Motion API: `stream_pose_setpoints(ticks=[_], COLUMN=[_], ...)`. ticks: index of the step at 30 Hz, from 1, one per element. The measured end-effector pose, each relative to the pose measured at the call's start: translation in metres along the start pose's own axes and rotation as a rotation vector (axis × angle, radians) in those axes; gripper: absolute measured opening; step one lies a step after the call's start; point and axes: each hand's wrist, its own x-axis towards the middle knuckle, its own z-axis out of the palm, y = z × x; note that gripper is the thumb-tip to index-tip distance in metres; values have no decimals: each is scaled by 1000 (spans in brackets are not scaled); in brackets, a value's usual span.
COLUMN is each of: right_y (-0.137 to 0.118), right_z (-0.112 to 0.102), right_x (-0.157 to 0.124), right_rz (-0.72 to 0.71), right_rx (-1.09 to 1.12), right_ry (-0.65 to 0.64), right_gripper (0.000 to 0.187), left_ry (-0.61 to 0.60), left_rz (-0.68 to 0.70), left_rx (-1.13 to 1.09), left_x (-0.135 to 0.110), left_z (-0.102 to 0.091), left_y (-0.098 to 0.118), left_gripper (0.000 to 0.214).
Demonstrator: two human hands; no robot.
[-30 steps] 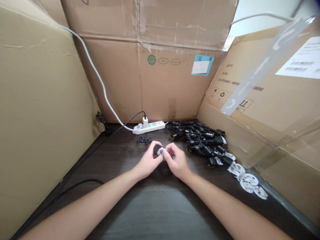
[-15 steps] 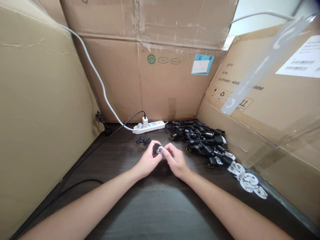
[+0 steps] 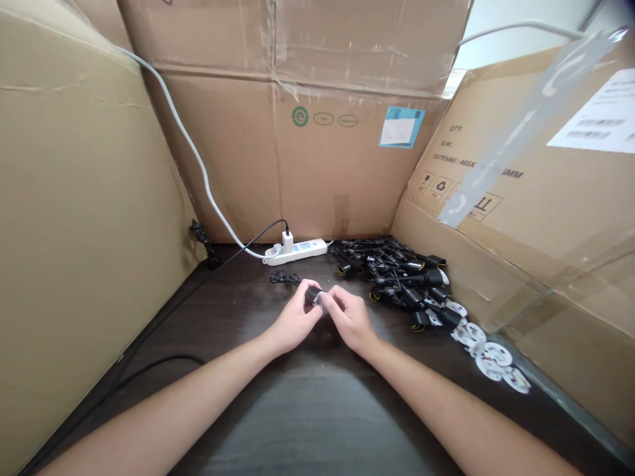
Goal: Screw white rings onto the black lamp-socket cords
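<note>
- On my screen, the right-hand carton (image 3: 471, 244) reads "QTY:", "G.W:" and "CUT(MM): 465X", with the rest hidden behind a clear tape strip (image 3: 516, 145), then "5MM".
- That carton also has a white barcode label (image 3: 595, 119), too blurred for me to read.
- The back carton (image 3: 347, 172) has a green "e" logo (image 3: 299, 116) and a blue-edged sticker (image 3: 399, 127), with no legible writing.
- The small black plug (image 3: 312, 295) is held above the dark bench (image 3: 233, 317), at the middle of my view.
- My left hand (image 3: 296, 316) has its fingers (image 3: 303, 297) closed on the plug.
- My right hand (image 3: 350, 318) has its fingers (image 3: 330, 297) pinched closed against the plug's other end.
- A pile of black plugs and cords (image 3: 397, 277) lies just right of my right hand, with white round tags (image 3: 491, 362) beyond it.
- Behind my hands sits a white power strip (image 3: 302, 252) with a white charger (image 3: 288, 242) plugged in.
</note>
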Motion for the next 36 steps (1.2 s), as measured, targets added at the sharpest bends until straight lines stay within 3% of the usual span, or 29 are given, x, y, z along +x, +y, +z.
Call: stream_pose_setpoints(ticks=[23, 31, 36], right_y=[2, 4, 1], right_z=[0, 0, 0], right_x=[1, -1, 0], right_rz=[-9, -11, -3], right_rx=[-29, 5, -28], right_ry=[-60, -112, -13], right_gripper=[44, 49, 39], left_ry=[-27, -99, -99], left_rz=[-58, -48, -48], left_rx=[-106, -152, -105], left_x=[-2, 0, 0], left_z=[-1, -3, -4], left_y=[1, 0, -6], left_gripper=[24, 23, 15])
